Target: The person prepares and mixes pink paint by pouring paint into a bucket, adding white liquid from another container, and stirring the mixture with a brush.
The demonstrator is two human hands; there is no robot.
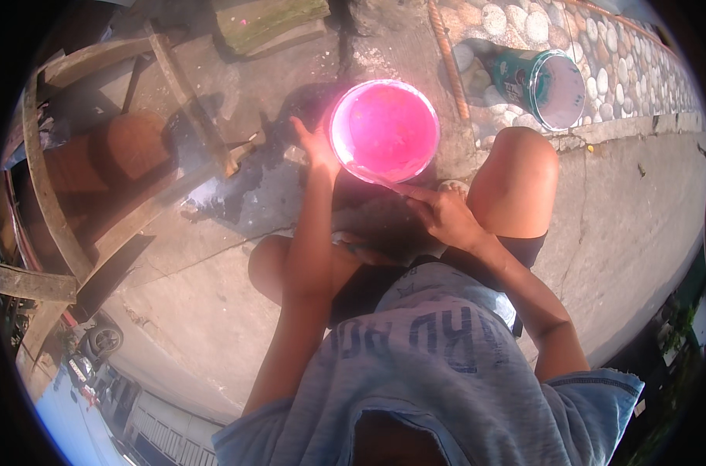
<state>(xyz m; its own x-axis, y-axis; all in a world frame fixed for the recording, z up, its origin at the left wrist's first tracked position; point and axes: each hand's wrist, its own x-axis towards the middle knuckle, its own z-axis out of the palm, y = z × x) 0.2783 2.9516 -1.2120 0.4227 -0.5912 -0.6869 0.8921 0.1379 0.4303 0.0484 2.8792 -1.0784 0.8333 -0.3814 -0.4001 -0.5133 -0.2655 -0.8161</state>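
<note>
A bright pink bucket [385, 128] is in front of me, its round mouth facing up and sunlit. The glare washes out most of its inside. My left hand [319, 147] holds its left side, with one digit sticking out away from the wall and the other fingers hidden by the bucket. At the near right of the rim is my right hand [447, 216], a finger reaching along the edge and the rest curled. What lies under those curled fingers is hidden.
A green pail [519, 81] lies tipped on a pebbled strip [609, 50] at the upper right. To the left stands a wooden frame [62, 225] beside a rusty brown sheet [108, 159]. A mossy block [271, 23] sits at the far side. Wet concrete [236, 198] spreads left of the bucket.
</note>
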